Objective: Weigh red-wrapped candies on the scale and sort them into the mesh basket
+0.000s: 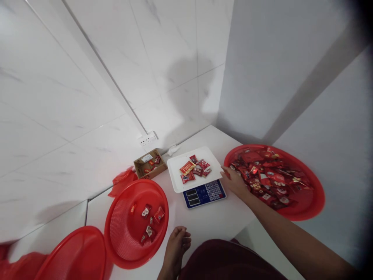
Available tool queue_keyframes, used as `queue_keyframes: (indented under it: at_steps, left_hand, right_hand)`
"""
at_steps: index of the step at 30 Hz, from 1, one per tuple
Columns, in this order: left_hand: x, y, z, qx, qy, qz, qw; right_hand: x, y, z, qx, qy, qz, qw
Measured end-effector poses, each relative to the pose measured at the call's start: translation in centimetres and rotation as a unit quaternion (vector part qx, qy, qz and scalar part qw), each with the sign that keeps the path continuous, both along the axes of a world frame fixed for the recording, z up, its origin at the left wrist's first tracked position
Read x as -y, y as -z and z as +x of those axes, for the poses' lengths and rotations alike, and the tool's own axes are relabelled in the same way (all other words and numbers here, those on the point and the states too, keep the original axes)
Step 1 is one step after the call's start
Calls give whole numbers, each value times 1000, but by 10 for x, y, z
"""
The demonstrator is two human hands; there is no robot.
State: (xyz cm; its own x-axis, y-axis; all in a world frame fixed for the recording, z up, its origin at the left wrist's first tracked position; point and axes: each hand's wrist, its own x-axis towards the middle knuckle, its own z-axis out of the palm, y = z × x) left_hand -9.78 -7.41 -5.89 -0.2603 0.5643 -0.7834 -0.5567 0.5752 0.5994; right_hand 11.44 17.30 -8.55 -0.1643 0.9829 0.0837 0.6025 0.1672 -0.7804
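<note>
My right hand point(234, 183) reaches in from the right, its fingertips at the right edge of a white tray point(175, 171), which they appear to grip. Several red-wrapped snacks point(196, 170) lie in the middle of this tray. Below it shows the blue keypad panel of a weighing scale point(204, 193); the tray hides the rest of the scale. My left hand point(178, 245) hovers near the table's front edge, fingers curled in, with nothing seen in them. Beside it, to the left, a red mesh basket point(118, 229) holds a few wrapped snacks point(149, 232).
A large red basket point(319, 198) heaped with wrapped snacks stands right of my arm. Behind the mesh basket are a small cardboard box point(141, 170) and a red plastic bag point(122, 181). Another red basket point(78, 252) sits at lower left. Walls bound the white table point(210, 225).
</note>
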Motion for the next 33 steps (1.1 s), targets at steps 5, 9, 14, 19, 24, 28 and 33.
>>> queue_keyframes:
  at_steps: [5, 9, 14, 19, 24, 28, 33]
  left_hand:
    - [-13, -2, 3, 0, 46, 12, 999]
    - [-27, -4, 6, 4, 68, 24, 997]
    - [-36, -9, 8, 6, 83, 40, 996]
    - [-26, -8, 6, 0, 80, 28, 996]
    - [-10, -2, 5, 0, 67, 11, 998]
    - [-4, -1, 4, 3, 62, 11, 998]
    - [-5, -2, 0, 1, 63, 18, 998]
  right_hand:
    - [11, 9, 43, 55, 52, 19, 997]
    - [23, 26, 66, 115, 60, -3, 992]
    - [38, 44, 71, 128, 37, -28, 991]
    - [40, 49, 65, 128, 15, -32, 991]
    - [41, 53, 58, 137, 8, -33, 990]
    - [43, 57, 55, 159, 0, -47, 986]
    - [43, 57, 54, 173, -7, -58, 983]
